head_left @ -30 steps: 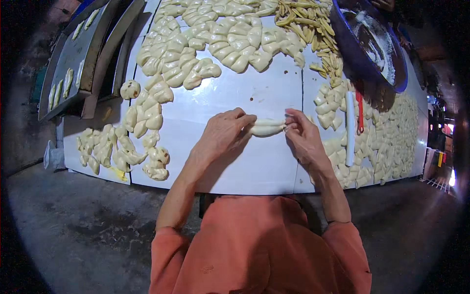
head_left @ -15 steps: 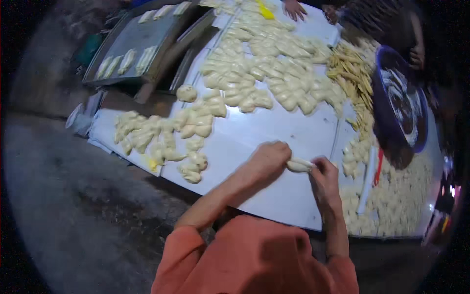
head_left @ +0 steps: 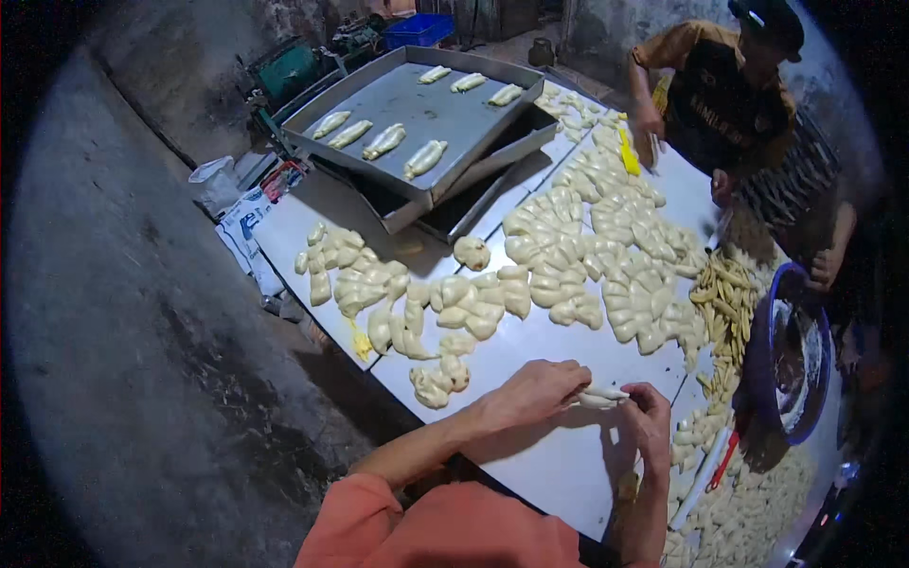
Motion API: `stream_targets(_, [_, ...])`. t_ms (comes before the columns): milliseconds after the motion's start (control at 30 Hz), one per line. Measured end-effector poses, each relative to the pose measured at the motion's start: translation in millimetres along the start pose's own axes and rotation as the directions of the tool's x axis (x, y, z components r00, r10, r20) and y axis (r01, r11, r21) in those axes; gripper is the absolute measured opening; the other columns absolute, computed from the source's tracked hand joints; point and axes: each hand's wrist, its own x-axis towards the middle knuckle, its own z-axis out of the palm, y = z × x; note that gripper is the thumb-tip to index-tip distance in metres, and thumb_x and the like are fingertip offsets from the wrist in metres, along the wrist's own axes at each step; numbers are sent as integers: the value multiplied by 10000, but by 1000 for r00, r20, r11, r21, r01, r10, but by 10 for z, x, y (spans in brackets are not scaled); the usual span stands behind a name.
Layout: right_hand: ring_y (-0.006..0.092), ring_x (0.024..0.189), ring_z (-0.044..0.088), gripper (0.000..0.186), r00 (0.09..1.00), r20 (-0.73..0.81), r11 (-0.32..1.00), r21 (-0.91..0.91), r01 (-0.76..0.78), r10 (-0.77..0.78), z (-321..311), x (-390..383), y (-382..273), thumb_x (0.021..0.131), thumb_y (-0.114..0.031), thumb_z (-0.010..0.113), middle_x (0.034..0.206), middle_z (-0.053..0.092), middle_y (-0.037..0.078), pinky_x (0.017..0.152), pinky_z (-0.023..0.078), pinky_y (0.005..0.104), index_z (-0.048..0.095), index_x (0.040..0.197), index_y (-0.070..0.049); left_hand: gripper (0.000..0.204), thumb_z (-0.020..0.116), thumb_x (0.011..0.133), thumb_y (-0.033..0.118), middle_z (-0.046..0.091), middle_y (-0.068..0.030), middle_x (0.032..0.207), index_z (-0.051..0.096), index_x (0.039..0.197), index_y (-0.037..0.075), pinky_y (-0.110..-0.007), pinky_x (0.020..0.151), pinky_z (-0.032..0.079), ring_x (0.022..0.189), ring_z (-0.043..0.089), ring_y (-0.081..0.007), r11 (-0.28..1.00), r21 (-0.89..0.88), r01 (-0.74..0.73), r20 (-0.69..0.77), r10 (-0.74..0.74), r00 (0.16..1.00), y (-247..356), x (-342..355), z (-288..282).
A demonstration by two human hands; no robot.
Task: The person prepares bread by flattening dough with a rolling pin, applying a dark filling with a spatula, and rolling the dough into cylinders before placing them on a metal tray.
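A short, pale dough roll (head_left: 598,397) is stretched between my two hands, just above the white tabletop (head_left: 535,454). My left hand (head_left: 544,386) has its fingers closed on the roll's left end. With thumb and fingers, my right hand (head_left: 650,415) pinches the other end. Left of my hands lies a small lump of dough (head_left: 438,381) with dark spots. Beyond them spread many flattened, glossy dough pieces (head_left: 554,237), pressed close together. What is inside the roll cannot be seen.
Stacked metal trays (head_left: 454,180) stand at the back left, the top one bearing several dough rolls (head_left: 384,141). To the right are yellow strips (head_left: 724,301), a purple basin (head_left: 833,355), a white stick (head_left: 699,478) and a red-handled tool (head_left: 722,462). A co-worker (head_left: 724,104) stands across the table.
My view has swung up and to the left, so more of the trays and the co-worker show. Both hands still hold the dough roll, which appears lifted a little off the table.
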Motion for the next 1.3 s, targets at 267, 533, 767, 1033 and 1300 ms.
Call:
stream_targets(267, [138,907,660,248,887,171,858,-231,459,-429,872,1356,-991,883,-87,720,972,714,78,817,530,296,704,1094,44,288,728,925,266,706,-140,995,665,1111,56,-410,764,559,880,713,-307,998,61,36,-255,-19,967,-420,30,-1609])
stream_targets(533, [125,837,638,300,718,402,532,-486,694,-568,2391,2853,-2818,872,-166,646,907,714,73,756,509,285,712,1073,47,353,768,881,350,755,-207,935,747,1021,27,-419,746,578,827,757,-322,961,133,243,-484,-151,862,-1215,571,-3286])
stream_targets(767, [359,896,738,301,695,503,162,-738,655,-514,2801,4609,-2872,842,-253,679,959,751,222,805,571,439,778,1029,-40,370,689,895,411,776,-159,961,798,1069,104,-425,846,562,932,749,-327,887,141,440,-194,-411,891,-2171,1605,-3666])
stream_targets(1033, [431,926,728,433,854,142,280,-907,315,-500,3276,4559,-2759,832,-378,745,945,717,313,825,585,491,754,902,49,505,803,769,487,759,-205,1042,782,1062,76,-496,908,541,1016,726,-377,790,332,515,-234,-460,857,-2575,1775,-3821])
stream_targets(1300, [435,886,733,315,820,301,341,-799,496,-487,3158,4843,-2583,811,-274,730,911,726,287,796,594,505,760,904,25,423,806,784,470,761,-195,980,795,985,98,-500,838,557,962,736,-376,811,424,404,-178,-363,915,-2561,1900,-3543])
